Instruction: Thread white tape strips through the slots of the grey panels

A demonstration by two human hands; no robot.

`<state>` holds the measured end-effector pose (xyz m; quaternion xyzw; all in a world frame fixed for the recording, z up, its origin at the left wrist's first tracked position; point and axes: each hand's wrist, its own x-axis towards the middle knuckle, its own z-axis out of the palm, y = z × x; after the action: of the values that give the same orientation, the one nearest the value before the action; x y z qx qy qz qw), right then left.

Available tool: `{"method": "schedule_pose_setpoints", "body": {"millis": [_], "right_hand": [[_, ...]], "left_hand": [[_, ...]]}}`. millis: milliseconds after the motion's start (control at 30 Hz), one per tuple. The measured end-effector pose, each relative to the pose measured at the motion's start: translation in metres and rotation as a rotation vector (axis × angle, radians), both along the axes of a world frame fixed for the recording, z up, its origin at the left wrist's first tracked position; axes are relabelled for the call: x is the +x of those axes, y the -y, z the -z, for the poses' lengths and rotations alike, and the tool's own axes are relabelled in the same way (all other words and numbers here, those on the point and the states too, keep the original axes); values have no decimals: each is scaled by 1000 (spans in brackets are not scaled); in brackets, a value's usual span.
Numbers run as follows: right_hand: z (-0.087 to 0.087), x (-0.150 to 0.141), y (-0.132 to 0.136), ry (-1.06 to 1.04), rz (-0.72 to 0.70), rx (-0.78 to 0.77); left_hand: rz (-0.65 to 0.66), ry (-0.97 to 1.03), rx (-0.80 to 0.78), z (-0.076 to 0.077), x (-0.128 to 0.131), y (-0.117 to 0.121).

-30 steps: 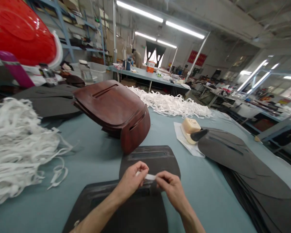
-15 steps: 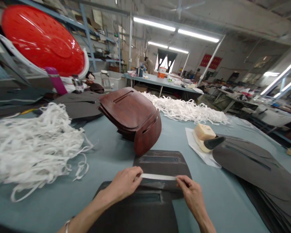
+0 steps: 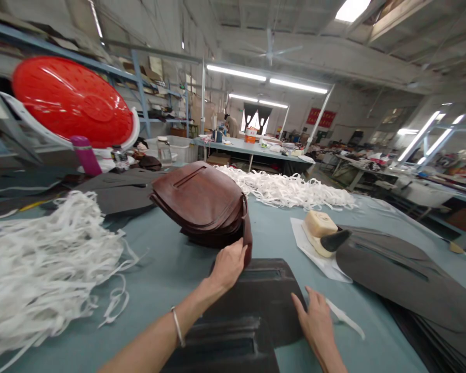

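A person's left hand [image 3: 230,265] grasps the edge of a brown leather piece [image 3: 248,220], part of a leather stack [image 3: 198,194] just beyond that hand. The right hand [image 3: 317,317] is loosely open, fingers apart, beside a dark panel [image 3: 266,295] between both hands; a white strip [image 3: 348,319] lies just right of it on the tabletop [image 3: 357,355].
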<state>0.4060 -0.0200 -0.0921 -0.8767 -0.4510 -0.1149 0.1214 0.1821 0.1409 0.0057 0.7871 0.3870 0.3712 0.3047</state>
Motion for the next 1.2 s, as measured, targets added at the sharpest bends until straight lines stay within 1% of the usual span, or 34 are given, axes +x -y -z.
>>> {"method": "schedule_pose_setpoints", "body": {"millis": [33, 100, 167, 233, 267, 333, 400, 433, 467, 533, 600, 633, 667, 700, 733, 767, 800, 833, 867, 933, 967, 1033, 1100, 1167, 1200], "right_hand": [[-1, -6, -10, -39, 18, -14], [-3, -12, -23, -96, 75, -37], [-5, -12, -28, -197, 91, -60], [-7, -11, -25, -315, 75, -80], [-7, -11, -22, -354, 67, -89], [-8, -15, -16, -374, 64, -104], [-9, -21, -9, -347, 80, -106], [-9, -24, -6, -307, 102, -85], [-9, -28, -3, -255, 121, -46], [-9, -37, 6, -187, 96, 63], [-9, -50, 15, -255, -49, 113], [-8, -58, 20, -324, -145, 95], [-8, -67, 25, -375, -225, 64], [-7, -77, 29, -395, -276, 31], [-6, -86, 32, -386, -301, 6], [-5, -95, 34, -362, -309, -6], [-5, -102, 36, -338, -304, -9], [-4, -107, 37, -327, -295, -8], [-2, -111, 37, -332, -288, -8], [0, -113, 38, -371, -275, 5], [0, -112, 38, -404, -262, 18], [-4, -108, 39, -527, -239, 43], [-15, -102, 42, -780, -247, 50], [-29, -98, 45, -1147, -293, 71], [-36, -96, 47, -1333, -317, 97]], "left_hand": [[31, 37, 21, -9, 13, -2], [52, 89, 39, -26, 37, -11], [39, 137, 42, -42, 57, -24], [8, 181, 28, -51, 74, -38], [-10, 189, 8, -51, 82, -44], [-30, 164, -61, -43, 93, -51], [-18, 91, -148, -25, 95, -49], [-7, 48, -186, -13, 90, -45], [1, 7, -215, -2, 81, -39], [2, -62, -236, 17, 49, -23], [-29, -146, -214, 33, 0, -6], [-81, -282, -161, 40, -29, 2], [-166, -423, -145, 47, -60, 11], [-235, -538, -152, 55, -90, 21], [-291, -615, -174, 64, -119, 31], [-317, -666, -208, 73, -146, 42], [-354, -698, -237, 82, -170, 53], [-370, -723, -255, 91, -188, 64], [-358, -705, -266, 98, -202, 76], [-350, -592, -336, 105, -215, 93], [-354, -520, -400, 104, -215, 99], [-358, -361, -583, 92, -207, 105], [-288, -158, -793, 74, -196, 104], [-162, 62, -948, 56, -189, 100], [-105, 145, -1001, 49, -188, 98]]}}
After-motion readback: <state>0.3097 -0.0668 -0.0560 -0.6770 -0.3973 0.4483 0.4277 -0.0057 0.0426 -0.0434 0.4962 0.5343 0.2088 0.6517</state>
